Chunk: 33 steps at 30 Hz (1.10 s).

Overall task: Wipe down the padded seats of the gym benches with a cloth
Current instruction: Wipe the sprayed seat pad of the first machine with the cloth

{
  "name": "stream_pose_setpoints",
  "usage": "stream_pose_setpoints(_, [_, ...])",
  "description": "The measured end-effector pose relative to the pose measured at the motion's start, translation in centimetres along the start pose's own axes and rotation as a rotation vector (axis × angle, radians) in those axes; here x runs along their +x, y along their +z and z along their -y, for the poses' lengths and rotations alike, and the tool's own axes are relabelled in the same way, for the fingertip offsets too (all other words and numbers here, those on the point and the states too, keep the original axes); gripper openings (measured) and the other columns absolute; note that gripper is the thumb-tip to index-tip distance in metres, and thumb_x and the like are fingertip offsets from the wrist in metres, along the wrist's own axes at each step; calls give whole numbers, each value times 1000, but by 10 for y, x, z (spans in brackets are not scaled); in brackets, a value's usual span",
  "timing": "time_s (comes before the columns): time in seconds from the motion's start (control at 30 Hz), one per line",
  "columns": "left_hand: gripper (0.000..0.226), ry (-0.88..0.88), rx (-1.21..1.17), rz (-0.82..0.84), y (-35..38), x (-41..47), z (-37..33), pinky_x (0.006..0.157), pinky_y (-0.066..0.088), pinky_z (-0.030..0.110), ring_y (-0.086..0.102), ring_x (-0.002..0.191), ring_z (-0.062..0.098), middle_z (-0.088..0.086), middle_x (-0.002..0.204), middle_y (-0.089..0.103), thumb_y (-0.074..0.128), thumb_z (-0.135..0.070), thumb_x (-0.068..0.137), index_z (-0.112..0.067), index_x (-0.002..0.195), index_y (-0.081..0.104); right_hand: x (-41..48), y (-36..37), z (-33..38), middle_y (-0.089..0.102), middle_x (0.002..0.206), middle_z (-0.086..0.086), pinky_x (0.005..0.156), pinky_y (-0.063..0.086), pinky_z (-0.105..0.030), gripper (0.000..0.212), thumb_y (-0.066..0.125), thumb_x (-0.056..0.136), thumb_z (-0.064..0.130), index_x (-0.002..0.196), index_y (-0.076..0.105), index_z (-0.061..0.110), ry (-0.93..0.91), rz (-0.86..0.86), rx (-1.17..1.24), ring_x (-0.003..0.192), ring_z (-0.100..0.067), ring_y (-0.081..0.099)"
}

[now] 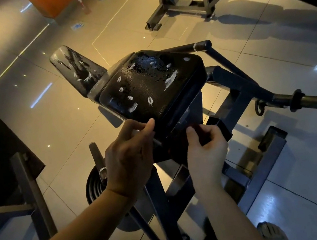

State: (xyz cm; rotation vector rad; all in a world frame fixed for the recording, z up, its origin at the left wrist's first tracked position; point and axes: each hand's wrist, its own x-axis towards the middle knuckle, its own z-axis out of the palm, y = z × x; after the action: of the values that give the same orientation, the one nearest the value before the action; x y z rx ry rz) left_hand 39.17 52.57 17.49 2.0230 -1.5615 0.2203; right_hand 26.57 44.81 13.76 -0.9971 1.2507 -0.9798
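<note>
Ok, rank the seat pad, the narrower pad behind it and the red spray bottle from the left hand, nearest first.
1. Seat pad, just ahead of the left hand.
2. Narrower pad, beyond it, leftward.
3. Red spray bottle, far floor.

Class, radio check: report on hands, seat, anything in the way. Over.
Left hand, right hand both pinch dark cloth, hard to see. Black padded seat white-spotted, not yet wiped. Nothing blocking.
</note>
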Motion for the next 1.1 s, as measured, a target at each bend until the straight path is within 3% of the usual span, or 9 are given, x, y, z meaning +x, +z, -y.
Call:
stream_pose_setpoints(0.13, [30, 3, 6, -2, 1, 1, 3, 59, 59, 41, 67, 72, 25, 13, 110, 67, 57, -16, 100, -6, 125, 70, -2, 10, 11, 64, 102, 13, 74, 60, -18, 17, 73, 92, 26, 101, 60, 32, -39, 64, 49, 98, 6, 62])
stream_pose_setpoints(0.3, [28, 16, 50, -7, 1, 0, 5, 56, 59, 40, 66, 67, 24, 13, 110, 67, 61, -13, 98, -7, 124, 70, -7, 16, 2, 67, 89, 8, 78, 60, -28, 11, 73, 93, 21, 97, 63, 18, 132, 50, -25, 79, 11, 63])
stream_pose_setpoints(0.47, [47, 59, 30, -12, 2, -1, 6, 66, 58, 35, 65, 69, 26, 16, 110, 66, 73, -14, 86, -15, 131, 57, 8, 22, 31, 63, 99, 12, 66, 51, -10, 13, 70, 95, 26, 104, 62, 24, -26, 6, 67, 90, 1, 62])
stream_pose_setpoints(0.57, [34, 27, 25, -13, 0, 1, 3, 57, 58, 36, 64, 66, 24, 14, 109, 66, 66, -9, 94, -13, 128, 63, 31, 20, 28, 62, 101, 9, 75, 51, -17, 18, 66, 98, 28, 111, 61, 18, 15, -37, -2, 95, -6, 62])
stream_pose_setpoints(0.63, [29, 3, 82, 7, -2, 2, -2, 57, 50, 24, 63, 65, 22, 13, 107, 67, 65, -8, 94, -8, 122, 70, 37, 17, 24, 64, 100, 5, 77, 52, -22, 19, 67, 97, 26, 111, 62, 14, 26, -62, -16, 97, -12, 65])
stream_pose_setpoints(0.73, [29, -6, 148, 13, -2, 3, -7, 71, 27, 7, 61, 65, 20, 15, 104, 68, 63, -10, 93, -4, 119, 72, 25, 14, 31, 63, 99, 12, 78, 54, -17, 15, 68, 96, 24, 109, 63, 18, -78, 13, -47, 95, -3, 62])
stream_pose_setpoints(0.8, [30, -3, 135, 15, -1, 2, -5, 71, 33, 10, 62, 66, 22, 16, 105, 67, 61, -10, 93, -3, 120, 71, 29, 15, 33, 62, 99, 12, 79, 55, -16, 13, 68, 96, 24, 107, 61, 20, -92, 30, -76, 95, 1, 61])
stream_pose_setpoints(0.93, [29, 6, 120, 1, 2, 0, -3, 67, 42, 18, 62, 66, 23, 15, 106, 65, 61, -10, 95, -2, 122, 70, 50, 12, 33, 63, 99, 8, 88, 59, -35, 14, 67, 97, 24, 108, 61, 18, -14, -27, -69, 96, -8, 63])
stream_pose_setpoints(1.1, [30, -5, 56, -9, 3, -1, -2, 60, 54, 28, 64, 69, 24, 15, 108, 64, 56, -13, 98, -3, 123, 69, 62, 13, 47, 59, 102, 13, 82, 55, -23, 16, 67, 97, 26, 110, 59, 21, -82, -13, -81, 99, -8, 60])
